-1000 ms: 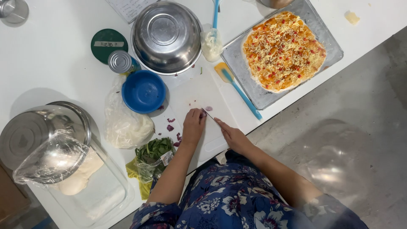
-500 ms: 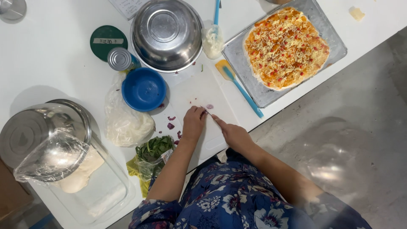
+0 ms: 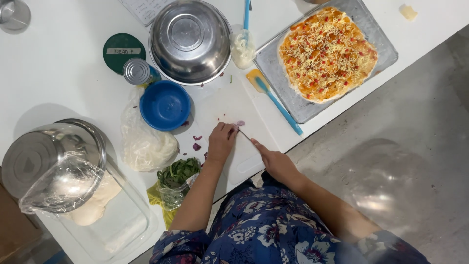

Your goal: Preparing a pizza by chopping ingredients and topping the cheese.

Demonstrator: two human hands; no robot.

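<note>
Steel tray far right of hands, holds topped pizza. Steel bowl upturned beyond hands. Blue bowl just left, contents hidden. Green round lid, white label strip, farther left. Left hand pins purple onion piece; right hand closed round knife, on white board.
</note>
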